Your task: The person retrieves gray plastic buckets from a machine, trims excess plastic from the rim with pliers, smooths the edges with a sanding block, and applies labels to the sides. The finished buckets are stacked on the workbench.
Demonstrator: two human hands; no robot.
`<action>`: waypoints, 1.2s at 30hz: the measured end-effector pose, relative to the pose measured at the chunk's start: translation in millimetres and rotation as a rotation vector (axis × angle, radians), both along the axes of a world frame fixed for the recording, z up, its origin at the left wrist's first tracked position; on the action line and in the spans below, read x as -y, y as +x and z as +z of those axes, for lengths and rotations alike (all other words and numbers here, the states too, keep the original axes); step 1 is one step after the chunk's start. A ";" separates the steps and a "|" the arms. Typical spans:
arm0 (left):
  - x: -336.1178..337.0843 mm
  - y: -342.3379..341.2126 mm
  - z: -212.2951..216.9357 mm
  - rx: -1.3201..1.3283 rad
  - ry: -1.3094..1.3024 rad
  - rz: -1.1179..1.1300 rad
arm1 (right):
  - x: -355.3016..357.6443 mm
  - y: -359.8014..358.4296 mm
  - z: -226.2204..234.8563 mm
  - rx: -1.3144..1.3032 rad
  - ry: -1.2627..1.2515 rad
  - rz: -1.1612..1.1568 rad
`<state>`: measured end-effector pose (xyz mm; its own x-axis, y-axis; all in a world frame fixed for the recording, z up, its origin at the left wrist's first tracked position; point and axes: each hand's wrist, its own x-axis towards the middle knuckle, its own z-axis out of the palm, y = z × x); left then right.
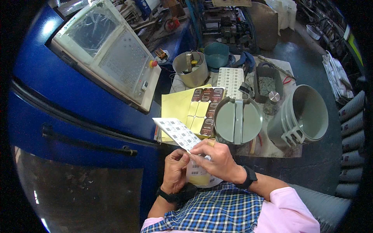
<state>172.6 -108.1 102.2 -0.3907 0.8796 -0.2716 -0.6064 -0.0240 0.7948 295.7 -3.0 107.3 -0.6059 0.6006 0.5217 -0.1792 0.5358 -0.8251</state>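
Observation:
In front of my body I hold a white sheet of barcode labels (176, 130), tilted up toward the far left. My left hand (175, 171) is closed on its near edge, thumb and fingers together. The fingers of my right hand (217, 159) pinch the sheet close to the left thumb. A small yellowish piece shows on a right finger; I cannot tell what it is. Below the hands hangs a part with more barcodes and a yellow patch (200, 179); whether it is the same sheet is hidden. Beyond lie dark brown label sheets (206, 93) with yellow gaps.
A grey round lid (248, 120) rests on the worktable (279, 151), with a grey bucket (311, 112) to its right. Further back stand a bin of screws or nails (266, 86), another label sheet (230, 80) and a beige bucket (190, 70). A machine control panel (120, 58) rises at left.

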 end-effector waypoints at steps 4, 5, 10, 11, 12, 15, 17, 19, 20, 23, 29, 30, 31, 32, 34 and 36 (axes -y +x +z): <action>5.8 -0.5 1.3 -0.017 0.011 0.024 | 3.1 -4.8 -2.1 0.049 -0.169 0.024; 5.4 -2.1 -0.1 -0.023 -0.003 0.043 | 2.7 -8.1 -3.3 0.077 -0.154 0.014; 3.2 -34.0 -23.2 -0.133 -0.033 0.216 | -18.6 -29.3 -13.0 0.198 -0.565 -0.051; 0.2 -46.8 -33.9 -0.240 -0.076 0.322 | -29.0 -29.7 -16.4 0.155 -0.790 -0.049; -0.6 -63.2 -45.0 -0.270 -0.096 0.376 | -40.7 -25.5 -19.9 0.107 -0.891 -0.101; -9.6 -125.7 -91.6 -0.334 -0.083 0.542 | -68.3 -0.1 -35.5 -0.121 -1.012 -0.245; -23.7 -171.2 -135.1 -0.290 0.005 0.541 | -70.0 27.3 -50.3 -0.147 -0.855 -0.322; -52.9 -211.1 -186.9 -0.314 0.012 0.562 | -66.8 50.8 -66.7 -0.061 -0.764 -0.463; -68.4 -229.1 -211.2 -0.349 -0.136 0.517 | -64.2 58.7 -75.9 -0.024 -0.772 -0.545; -94.9 -253.5 -262.7 -0.413 -0.662 0.369 | -58.7 73.6 -102.3 0.161 -0.570 -0.672; -59.5 -208.3 -211.1 -0.248 -0.384 0.221 | -88.2 79.8 -139.7 0.617 0.052 -0.713; -47.4 -198.4 -187.0 -0.320 -0.402 0.194 | -93.3 77.4 -143.5 0.689 0.079 -0.697; -34.6 -189.8 -160.7 -0.403 -0.358 0.159 | -96.7 75.4 -145.4 0.774 0.075 -0.686; -20.4 -183.0 -132.8 -0.483 -0.341 0.119 | -98.0 73.8 -145.5 0.913 0.099 -0.654; 10.2 -171.8 -78.0 -0.638 -0.323 0.094 | -98.9 70.3 -140.5 1.098 0.274 -0.565; 45.1 -163.6 -29.9 -0.915 -0.374 0.162 | -97.3 68.9 -129.2 1.328 0.443 -0.487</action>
<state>9.0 -153.2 72.3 -0.6955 0.7165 -0.0545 0.2309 0.2948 0.9272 364.6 94.3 -21.9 -0.5653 0.8235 -0.0491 0.8243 0.5661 0.0050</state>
